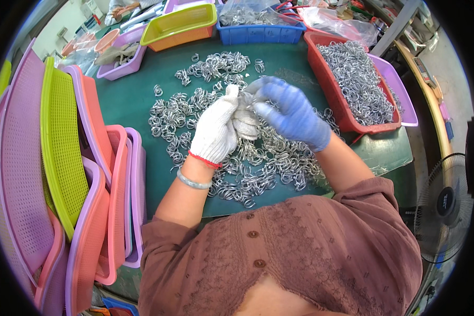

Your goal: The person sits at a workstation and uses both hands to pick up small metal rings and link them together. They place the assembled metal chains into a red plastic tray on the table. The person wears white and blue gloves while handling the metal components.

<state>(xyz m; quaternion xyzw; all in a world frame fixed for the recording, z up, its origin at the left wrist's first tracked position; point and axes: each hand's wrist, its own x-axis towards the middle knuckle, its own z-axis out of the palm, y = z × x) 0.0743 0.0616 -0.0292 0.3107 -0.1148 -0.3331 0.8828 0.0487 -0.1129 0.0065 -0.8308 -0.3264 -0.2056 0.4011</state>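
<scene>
Loose metal rings lie spread across the table. Both hands meet above them at centre. A tray of rings sits to the right; stacked baskets stand left; further bins line the far edge.

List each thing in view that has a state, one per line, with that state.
Left hand: in a white knit glove, closed on metal rings.
Right hand: in a blue glove, fingers pinching at the same rings.
Metal rings: scattered loose on the green table.
Red tray: filled with rings.
Plastic baskets: stacked on edge.
Fan: cannot tell if running.
</scene>
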